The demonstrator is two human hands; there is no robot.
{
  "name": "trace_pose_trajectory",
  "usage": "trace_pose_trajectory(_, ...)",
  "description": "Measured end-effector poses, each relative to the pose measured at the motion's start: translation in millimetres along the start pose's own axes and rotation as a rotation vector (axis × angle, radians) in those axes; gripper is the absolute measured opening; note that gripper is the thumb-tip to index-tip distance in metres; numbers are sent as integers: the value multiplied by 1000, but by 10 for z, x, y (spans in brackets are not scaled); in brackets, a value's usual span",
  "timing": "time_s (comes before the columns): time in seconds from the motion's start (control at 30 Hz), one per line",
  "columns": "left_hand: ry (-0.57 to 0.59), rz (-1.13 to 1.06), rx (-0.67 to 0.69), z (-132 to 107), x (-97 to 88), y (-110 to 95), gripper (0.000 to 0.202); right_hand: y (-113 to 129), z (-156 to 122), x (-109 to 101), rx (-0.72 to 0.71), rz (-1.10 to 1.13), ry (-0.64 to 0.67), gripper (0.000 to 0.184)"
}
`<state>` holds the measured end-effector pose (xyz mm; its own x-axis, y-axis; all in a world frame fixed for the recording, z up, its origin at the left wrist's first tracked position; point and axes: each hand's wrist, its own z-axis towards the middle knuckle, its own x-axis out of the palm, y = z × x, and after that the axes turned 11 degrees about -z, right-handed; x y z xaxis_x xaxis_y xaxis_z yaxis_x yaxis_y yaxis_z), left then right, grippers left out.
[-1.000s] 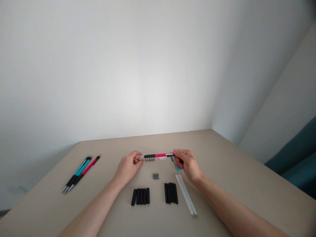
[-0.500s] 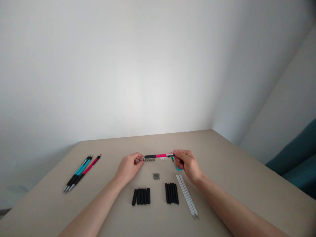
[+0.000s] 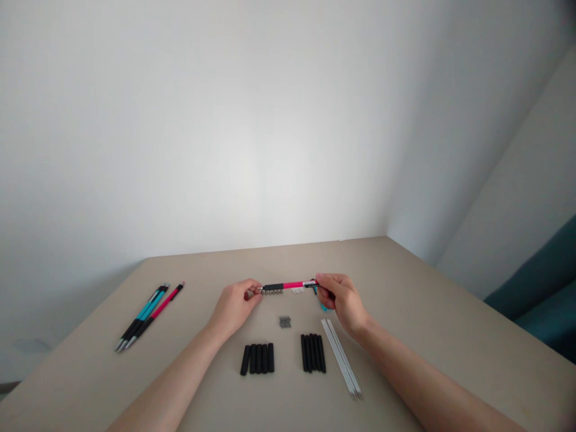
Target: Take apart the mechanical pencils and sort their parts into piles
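A pink and black pen is held level above the table between my two hands. My left hand pinches its tip end at the left; the tip is mostly hidden by the fingers. At the clip end, my right hand is closed around the barrel. Just below the pen lie several small metal pen tips and some small white pieces. Blue pen parts show partly from behind my right hand.
Small springs lie mid-table. Nearer are black grips, thin black tubes and white refills. Several pens, blue and pink, lie at left. A wall backs the table; a teal curtain hangs at right.
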<state>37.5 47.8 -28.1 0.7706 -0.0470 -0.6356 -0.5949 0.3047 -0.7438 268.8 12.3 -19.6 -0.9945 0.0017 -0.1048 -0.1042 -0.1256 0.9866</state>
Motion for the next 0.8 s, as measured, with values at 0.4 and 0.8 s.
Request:
trace_pose_trajectory(0.4, 11, 20, 12, 3, 9, 27, 19, -15, 6, 2, 8, 4, 1, 45)
trace_pose_trajectory(0.8, 8, 62, 110, 27, 48, 139, 18, 6, 2, 9, 5, 7, 2, 44)
